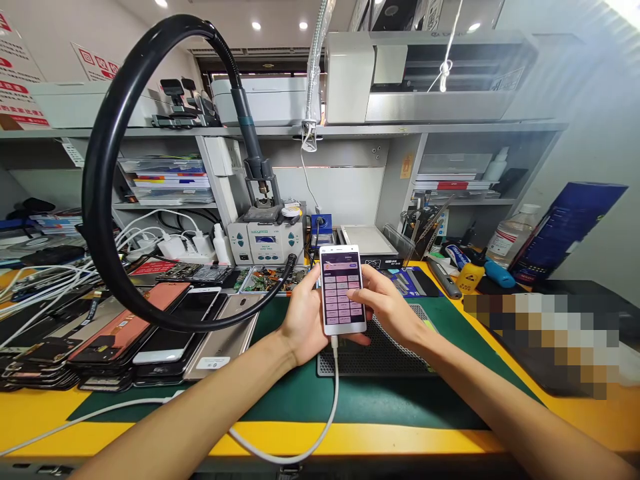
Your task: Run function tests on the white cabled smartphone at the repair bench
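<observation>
A white smartphone [343, 287] stands tilted up toward me, its lit screen showing rows of small buttons. My left hand [306, 320] is closed around its left side and back, with fingertips showing below the right lower corner. At the right edge, my right hand [393, 303] is closed on the phone too; one digit rests on the screen and another reaches behind the edge. A white charging cable [336, 380] is plugged into the bottom of the phone and loops down over the table's front edge. Below the hands lies a grey perforated mat [395, 353].
Stacks of phones and screens [165, 333] fill the left side, under a thick black hose [95, 160]. Behind stands a hot-air station [265, 241]. A yellow bottle [471, 275] and a clear bottle [513, 233] stand right. A green mat [280, 400] covers the yellow table.
</observation>
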Demonstrator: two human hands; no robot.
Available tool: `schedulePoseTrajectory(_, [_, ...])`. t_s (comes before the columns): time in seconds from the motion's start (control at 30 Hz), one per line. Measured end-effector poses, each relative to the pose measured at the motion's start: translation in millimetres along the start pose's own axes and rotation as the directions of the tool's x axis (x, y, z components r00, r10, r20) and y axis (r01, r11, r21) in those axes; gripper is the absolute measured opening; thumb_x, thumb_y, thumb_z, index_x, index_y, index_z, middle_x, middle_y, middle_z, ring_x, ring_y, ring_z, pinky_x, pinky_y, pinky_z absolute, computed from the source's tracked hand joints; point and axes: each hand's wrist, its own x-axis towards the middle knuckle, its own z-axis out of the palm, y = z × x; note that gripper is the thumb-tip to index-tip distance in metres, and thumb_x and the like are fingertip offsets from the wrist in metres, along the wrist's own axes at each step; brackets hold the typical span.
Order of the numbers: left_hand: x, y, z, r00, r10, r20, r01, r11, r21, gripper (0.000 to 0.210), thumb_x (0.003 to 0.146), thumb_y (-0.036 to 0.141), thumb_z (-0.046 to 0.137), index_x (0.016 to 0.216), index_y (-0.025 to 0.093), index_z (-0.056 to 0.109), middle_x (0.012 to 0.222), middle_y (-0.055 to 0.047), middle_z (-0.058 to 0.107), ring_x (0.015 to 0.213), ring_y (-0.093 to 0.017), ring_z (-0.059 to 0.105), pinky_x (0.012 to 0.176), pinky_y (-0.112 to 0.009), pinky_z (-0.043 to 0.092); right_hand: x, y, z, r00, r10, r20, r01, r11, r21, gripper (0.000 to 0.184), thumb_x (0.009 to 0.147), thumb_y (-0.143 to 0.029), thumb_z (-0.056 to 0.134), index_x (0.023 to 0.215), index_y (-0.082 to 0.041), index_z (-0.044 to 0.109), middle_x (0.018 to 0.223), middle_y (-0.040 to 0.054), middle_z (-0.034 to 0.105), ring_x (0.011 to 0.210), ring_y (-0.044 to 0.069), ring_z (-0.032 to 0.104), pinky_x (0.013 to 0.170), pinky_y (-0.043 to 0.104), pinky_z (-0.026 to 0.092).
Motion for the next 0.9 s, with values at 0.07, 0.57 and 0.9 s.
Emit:
schedulePoseTrajectory(0.07, [0,0,-0.2,1.000,0.000,0.009,0.000,1.000,0.005,0.069,0.103,0.061,0.029,0.117,0.009,0.073,0.108,-0.021,0.074,0.092,-0.033,0.074,0.069,-0.051,0.064,0,0,0,1.000,0.000,-0.002,0.000,1.000,-0.001,0.028,0.082,-0.030,0.059,0.108,-0.021,0.060,0.097,0.0018,0.065,0.084,0.019,0.055,0.072,0.033,0.042])
schedulePoseTrajectory(0.57, [-1,0,-0.2,1.000,-0.011,-0.001,0.011,1.000,-0.010,0.068,0.103,0.061,0.030,0.126,0.012,0.070,0.107,-0.020,0.075,0.097,-0.033,0.073,0.078,-0.052,0.063,0,-2,-1,1.000,-0.002,-0.015,0.002,1.000,-0.005,0.028,0.080,-0.029,0.055,0.106,-0.021,0.062,0.092,0.0013,0.063,0.082,0.019,0.053,0.070,0.032,0.041])
schedulePoseTrajectory(0.9, [-1,-1,0.5,0.999,-0.038,0.016,0.038,0.999,0.006,0.072,0.102,0.064,0.030,0.117,0.007,0.072,0.105,-0.024,0.074,0.091,-0.036,0.074,0.067,-0.054,0.063,9,-10,-18,0.999,0.031,-0.026,-0.028,0.994,0.105,0.034,0.091,-0.051,0.056,0.105,-0.022,0.065,0.095,0.0043,0.069,0.081,0.021,0.062,0.073,0.036,0.050])
